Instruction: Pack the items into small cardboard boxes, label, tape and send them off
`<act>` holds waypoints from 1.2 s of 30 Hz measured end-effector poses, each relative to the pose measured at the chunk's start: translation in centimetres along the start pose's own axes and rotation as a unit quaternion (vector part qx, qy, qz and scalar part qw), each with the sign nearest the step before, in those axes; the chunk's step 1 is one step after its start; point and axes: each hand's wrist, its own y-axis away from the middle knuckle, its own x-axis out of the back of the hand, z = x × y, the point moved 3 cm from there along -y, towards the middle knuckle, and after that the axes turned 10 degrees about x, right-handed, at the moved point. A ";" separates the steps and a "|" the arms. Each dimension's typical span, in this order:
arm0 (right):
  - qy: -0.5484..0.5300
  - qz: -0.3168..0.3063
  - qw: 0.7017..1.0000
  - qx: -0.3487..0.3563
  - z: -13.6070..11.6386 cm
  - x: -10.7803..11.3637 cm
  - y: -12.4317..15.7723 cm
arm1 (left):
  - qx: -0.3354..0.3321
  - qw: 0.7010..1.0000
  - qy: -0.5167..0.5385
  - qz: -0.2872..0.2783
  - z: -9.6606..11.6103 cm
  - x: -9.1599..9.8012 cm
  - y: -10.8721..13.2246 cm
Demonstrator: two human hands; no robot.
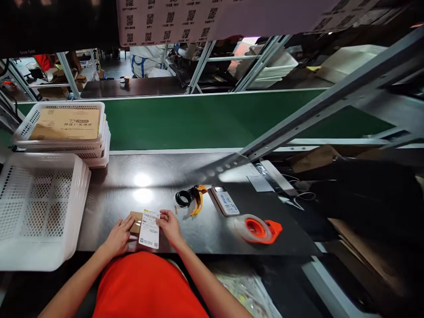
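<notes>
At the front edge of the metal table, a small brown cardboard box lies under the fingers of my left hand, which steadies it from the left side. A white shipping label with printed text and barcodes covers the right part of the box and hides it there. My right hand pinches the label's upper right edge between thumb and fingers. Beyond my right hand are a black tape roll and a yellow tape dispenser.
Stacked white plastic baskets stand at the left, with flat cardboard in the rear stack. To the right lie a phone-like device and an orange tape dispenser. A green conveyor belt runs behind the table; a metal strut slants across the right.
</notes>
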 end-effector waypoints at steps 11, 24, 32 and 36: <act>0.207 -0.032 0.977 -0.022 4.5 -2.2 -1.2 | 0.019 0.996 -0.069 -0.062 0.1 -1.2 -1.7; 0.525 -0.170 0.790 0.269 5.3 -5.4 2.4 | -0.001 1.000 -0.009 -0.004 -1.1 -3.0 -2.1; 0.609 -0.257 0.703 0.262 6.5 -3.5 1.2 | -0.008 0.999 -0.012 -0.034 -1.2 -2.3 -2.3; 0.611 -0.260 0.707 0.244 5.4 -6.4 -0.9 | -0.003 1.000 -0.016 -0.026 -1.1 -1.9 -2.2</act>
